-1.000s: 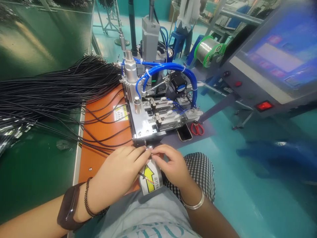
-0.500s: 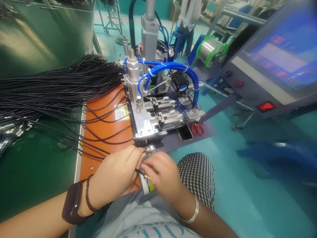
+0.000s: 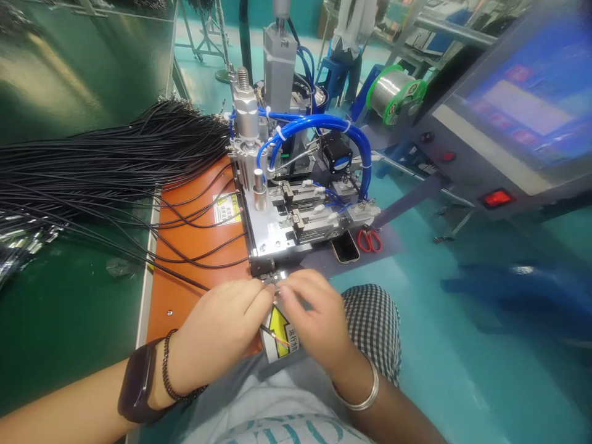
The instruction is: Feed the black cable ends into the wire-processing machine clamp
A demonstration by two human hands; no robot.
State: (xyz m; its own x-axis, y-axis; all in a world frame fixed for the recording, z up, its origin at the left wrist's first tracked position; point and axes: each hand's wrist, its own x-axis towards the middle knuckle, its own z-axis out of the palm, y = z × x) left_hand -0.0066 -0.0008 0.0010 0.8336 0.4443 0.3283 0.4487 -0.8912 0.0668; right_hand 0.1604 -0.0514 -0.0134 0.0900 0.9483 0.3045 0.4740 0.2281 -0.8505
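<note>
My left hand (image 3: 231, 320), with a dark watch on the wrist, is closed round a black cable (image 3: 185, 281) at the front end of the machine (image 3: 272, 243). A stripped end with thin coloured wires (image 3: 278, 339) sticks out below its fingers, over a yellow arrow label (image 3: 279, 320). The fingertips of my right hand (image 3: 314, 308) are pinched together close to my left fingertips, at a small metal part; what they hold is too small to make out. More black cables cross the orange plate (image 3: 185, 246) into the machine's left side.
A large bundle of black cables (image 3: 115, 148) lies at the left. Beyond the machine are a phone (image 3: 346, 248), red scissors (image 3: 369, 240) and a wire spool (image 3: 396, 94). A screen panel (image 3: 522, 111) juts in at the right. A person (image 3: 354, 31) is in the background.
My right hand has moved up and slightly right, off the coloured wire end, uncovering the arrow label. The machine's front-left cylinder rod and pin have risen.
</note>
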